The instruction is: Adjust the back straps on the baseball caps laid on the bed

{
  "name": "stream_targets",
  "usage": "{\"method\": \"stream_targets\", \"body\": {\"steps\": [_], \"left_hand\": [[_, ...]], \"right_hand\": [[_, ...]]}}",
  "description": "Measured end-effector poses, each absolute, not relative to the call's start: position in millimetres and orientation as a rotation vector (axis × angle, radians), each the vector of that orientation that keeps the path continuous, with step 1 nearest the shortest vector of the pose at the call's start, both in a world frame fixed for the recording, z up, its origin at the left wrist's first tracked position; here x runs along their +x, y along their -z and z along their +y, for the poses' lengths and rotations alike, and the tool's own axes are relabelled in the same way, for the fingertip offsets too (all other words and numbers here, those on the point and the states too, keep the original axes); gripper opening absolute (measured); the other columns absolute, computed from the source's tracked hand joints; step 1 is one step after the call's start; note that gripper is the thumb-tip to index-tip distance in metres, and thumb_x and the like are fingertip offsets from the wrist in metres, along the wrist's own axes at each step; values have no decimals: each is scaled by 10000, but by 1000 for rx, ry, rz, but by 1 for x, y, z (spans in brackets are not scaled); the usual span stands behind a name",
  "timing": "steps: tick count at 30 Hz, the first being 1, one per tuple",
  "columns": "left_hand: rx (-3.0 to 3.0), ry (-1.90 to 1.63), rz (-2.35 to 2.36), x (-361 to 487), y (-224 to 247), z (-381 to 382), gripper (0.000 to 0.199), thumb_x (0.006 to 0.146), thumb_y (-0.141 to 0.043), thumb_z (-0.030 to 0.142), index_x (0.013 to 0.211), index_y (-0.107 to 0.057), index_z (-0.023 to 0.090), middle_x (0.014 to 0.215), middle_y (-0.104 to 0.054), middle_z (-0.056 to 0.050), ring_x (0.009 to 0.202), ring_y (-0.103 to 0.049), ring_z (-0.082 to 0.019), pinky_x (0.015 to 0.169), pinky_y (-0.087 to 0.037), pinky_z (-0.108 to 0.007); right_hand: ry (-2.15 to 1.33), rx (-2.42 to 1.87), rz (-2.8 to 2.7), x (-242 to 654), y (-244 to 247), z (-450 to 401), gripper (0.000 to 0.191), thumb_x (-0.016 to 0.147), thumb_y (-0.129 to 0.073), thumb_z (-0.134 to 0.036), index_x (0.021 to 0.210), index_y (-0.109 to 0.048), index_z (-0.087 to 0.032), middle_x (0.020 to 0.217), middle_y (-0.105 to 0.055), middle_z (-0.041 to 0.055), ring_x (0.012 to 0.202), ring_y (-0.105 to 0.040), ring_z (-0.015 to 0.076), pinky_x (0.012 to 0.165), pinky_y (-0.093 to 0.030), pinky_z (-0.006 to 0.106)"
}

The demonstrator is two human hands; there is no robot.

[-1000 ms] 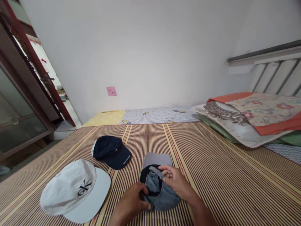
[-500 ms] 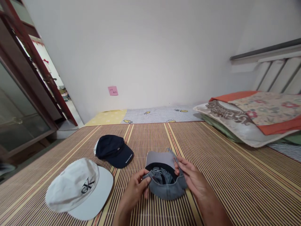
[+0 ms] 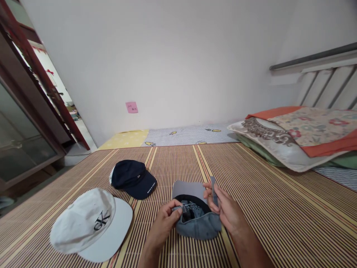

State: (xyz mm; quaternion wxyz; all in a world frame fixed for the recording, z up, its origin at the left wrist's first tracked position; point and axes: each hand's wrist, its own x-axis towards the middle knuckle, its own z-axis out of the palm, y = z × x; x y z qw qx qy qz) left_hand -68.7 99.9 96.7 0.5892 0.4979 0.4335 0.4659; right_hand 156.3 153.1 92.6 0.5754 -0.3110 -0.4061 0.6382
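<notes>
**You are handling the narrow grey fabric strap (image 3: 213, 188) of a faded grey-blue cloth cap (image 3: 198, 229)**

At your far left, a white cloth cap (image 3: 83, 223) with black letters lies on the brown-and-yellow striped mat (image 3: 256, 193), and a navy cloth cap (image 3: 130, 178) lies just beyond it. Your left hand (image 3: 165, 220) pinches the grey-blue cap's left rim between thumb and fingers. That cap is between your hands, hollow side up, its light-grey visor pointing away from you; lettering and a dark band show inside, and the soft crown bulges towards you. Your right hand (image 3: 229, 211) grasps the upright strap between thumb and curled fingers, hiding where it meets the cap. The step looks like strap-adjusting; the next move probably calls for a steady left pinch while your right fingers guide the strap, since the limp cloth may fold.
</notes>
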Motion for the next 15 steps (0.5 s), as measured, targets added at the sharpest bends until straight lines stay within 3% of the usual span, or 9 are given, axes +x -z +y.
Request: {"method": "stream_targets", "body": {"steps": [5, 12, 15], "left_hand": [[1128, -1118, 1004, -69, -98, 100, 453, 758, -812, 600, 828, -631, 190, 667, -497, 57, 608, -364, -104, 585, -290, -232], [1016, -1185, 929, -74, -88, 103, 406, 751, -858, 518, 840, -664, 173, 697, -560, 40, 619, -421, -95, 592, -301, -224], [981, -1188, 884, -74, -86, 103, 392, 755, -864, 502, 847, -678, 169, 727, -597, 25, 632, -463, -96, 607, -334, -221]], "right_hand": [[-1469, -793, -1098, 144, -90, 150, 488, 868, -712, -628, 1071, -713, -184, 688, -684, 12, 403, -413, 59, 407, -239, 218], [-1562, -739, -1257, 142, -90, 148, 440, 901, -704, -609, 971, -752, -177, 800, -628, -2, 493, -496, 60, 454, -311, 224], [-1601, -723, -1296, 142, -92, 145, 417, 948, -665, -569, 1092, -717, -181, 725, -624, -23, 450, -437, 54, 448, -273, 225]]}}
